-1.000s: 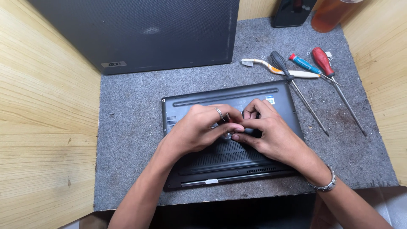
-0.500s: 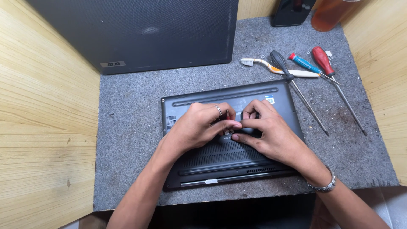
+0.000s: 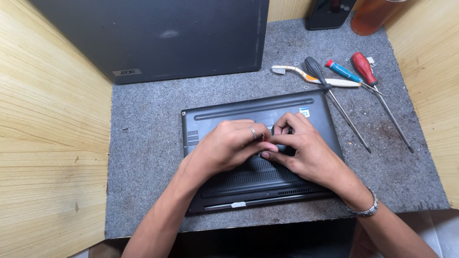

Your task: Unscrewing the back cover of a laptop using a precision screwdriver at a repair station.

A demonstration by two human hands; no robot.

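**Two hands on an upside-down laptop**

On the grey felt mat (image 3: 143, 157) lies a dark laptop (image 3: 210, 122), turned bottom side up. It sits in the middle of the mat, with its vent slots facing the camera. Both hands rest on top of it, close together, and they touch each other near the middle of the laptop's bottom.

The left hand (image 3: 229, 145) lies flat and curved over the cover, with a ring on one finger. Its fingertips meet the other hand. The right hand (image 3: 301, 148) has its fingers bent and bunched up. They seem to pinch something small and dark against the cover, but it is too hidden to tell what it is. A shiny bracelet (image 3: 363, 209) is on the right wrist.

Behind the laptop lies a big dark flat case (image 3: 158, 38). To the right of that, well apart from the hands, lie the tools: a white and orange toothbrush (image 3: 315, 77), a black screwdriver (image 3: 334, 98), a small blue screwdriver (image 3: 344, 71) and a red screwdriver (image 3: 377, 91). An orange bottle (image 3: 370, 16) stands at the far edge. Wooden walls (image 3: 48, 129) stand on both sides of the mat.
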